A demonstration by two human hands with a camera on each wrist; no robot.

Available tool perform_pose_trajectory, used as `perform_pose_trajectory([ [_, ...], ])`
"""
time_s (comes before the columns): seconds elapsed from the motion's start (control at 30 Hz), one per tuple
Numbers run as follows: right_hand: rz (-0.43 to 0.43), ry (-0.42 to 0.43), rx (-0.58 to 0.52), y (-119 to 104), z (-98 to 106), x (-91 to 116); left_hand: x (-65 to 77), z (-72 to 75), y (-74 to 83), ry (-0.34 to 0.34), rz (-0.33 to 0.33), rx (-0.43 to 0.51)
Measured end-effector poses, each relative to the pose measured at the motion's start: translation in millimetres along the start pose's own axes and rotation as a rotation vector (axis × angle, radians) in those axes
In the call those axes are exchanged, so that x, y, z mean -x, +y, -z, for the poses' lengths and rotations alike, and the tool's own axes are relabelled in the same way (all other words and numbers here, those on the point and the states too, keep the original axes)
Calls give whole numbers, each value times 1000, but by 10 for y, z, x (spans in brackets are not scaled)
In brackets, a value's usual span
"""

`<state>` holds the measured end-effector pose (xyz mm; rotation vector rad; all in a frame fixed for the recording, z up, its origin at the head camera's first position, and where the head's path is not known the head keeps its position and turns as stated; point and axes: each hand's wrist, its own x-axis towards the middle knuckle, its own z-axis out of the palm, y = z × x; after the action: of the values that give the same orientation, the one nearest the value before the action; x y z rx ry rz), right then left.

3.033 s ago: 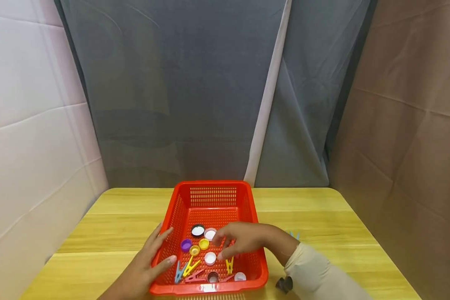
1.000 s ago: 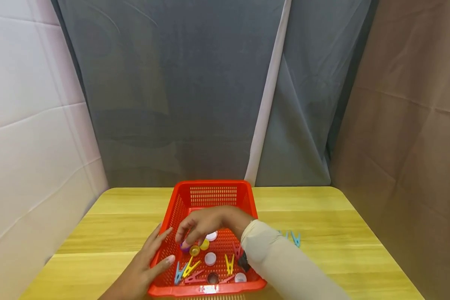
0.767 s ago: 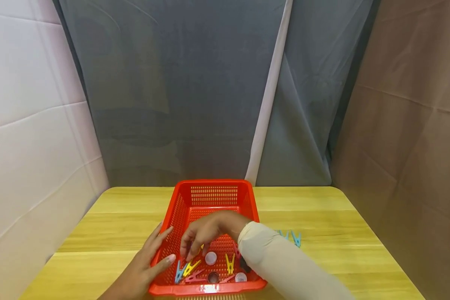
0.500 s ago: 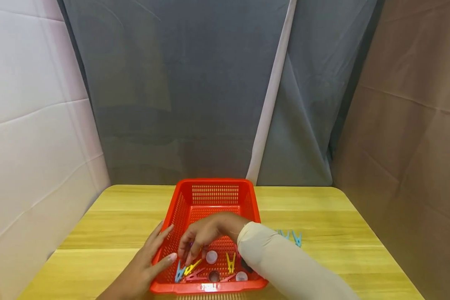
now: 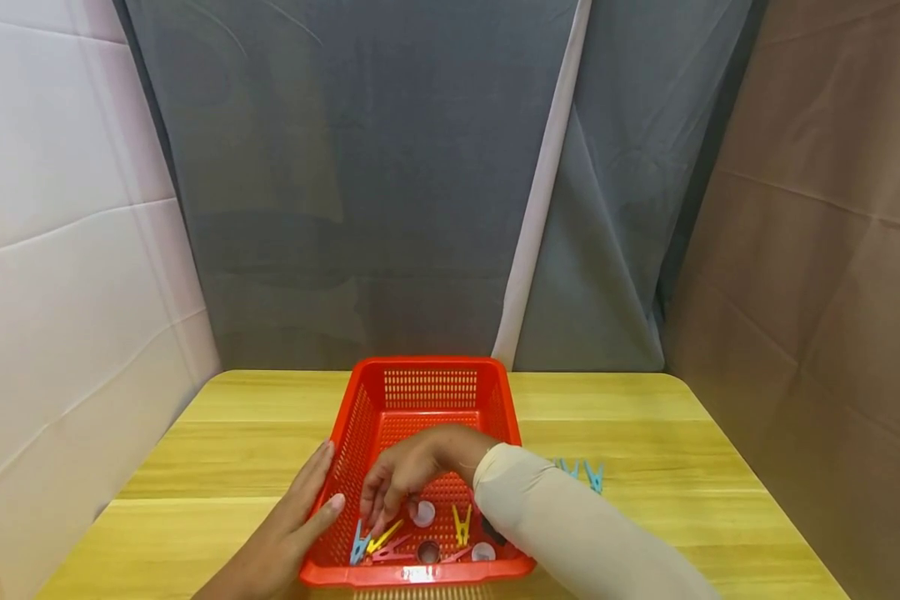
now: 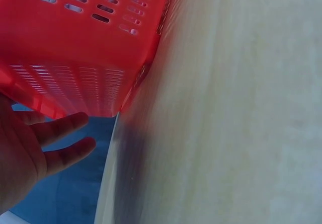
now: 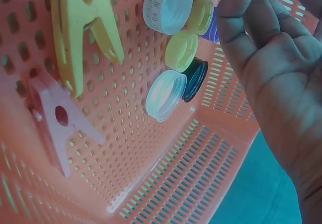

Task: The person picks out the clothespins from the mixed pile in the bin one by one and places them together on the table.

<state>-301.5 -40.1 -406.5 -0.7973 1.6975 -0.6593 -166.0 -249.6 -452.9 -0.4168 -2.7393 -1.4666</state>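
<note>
My right hand (image 5: 405, 475) reaches down into the red basket (image 5: 435, 362), fingers bent and fingertips beside a yellow clothespin (image 5: 385, 537). A blue clothespin (image 5: 359, 546) lies just left of them; the frames do not show whether anything is pinched. Several bottle caps lie close by: a white cap (image 7: 168, 7), a yellow cap (image 7: 181, 50), a clear cap (image 7: 165, 95) and a black cap (image 7: 194, 79). The arm covers part of the contents in the head view. My left hand (image 5: 300, 512) has straight fingers and rests along the basket's left side.
Another yellow clothespin (image 5: 461, 527), pink clothespins (image 5: 393, 550), a brown cap (image 5: 428, 552) and a white cap (image 5: 483, 552) lie near the basket's front wall. Blue clothespins (image 5: 594, 477) lie on the wooden table (image 5: 645, 433) to the right. A grey curtain (image 5: 345, 208) hangs behind.
My right hand has moved from the basket's right side to the left, then nearer the front, beside the yellow clothespin. My left fingers have drawn back slightly from over the rim.
</note>
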Motion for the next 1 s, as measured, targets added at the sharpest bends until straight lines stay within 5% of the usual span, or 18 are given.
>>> perform_pose_trajectory([
  [0.73,18,-22,-55,-8,2,20,15,1,24,29,-31,-47],
  [1.0,39,-38,-83,-7,0,23,25,3,20,9,-23,2],
])
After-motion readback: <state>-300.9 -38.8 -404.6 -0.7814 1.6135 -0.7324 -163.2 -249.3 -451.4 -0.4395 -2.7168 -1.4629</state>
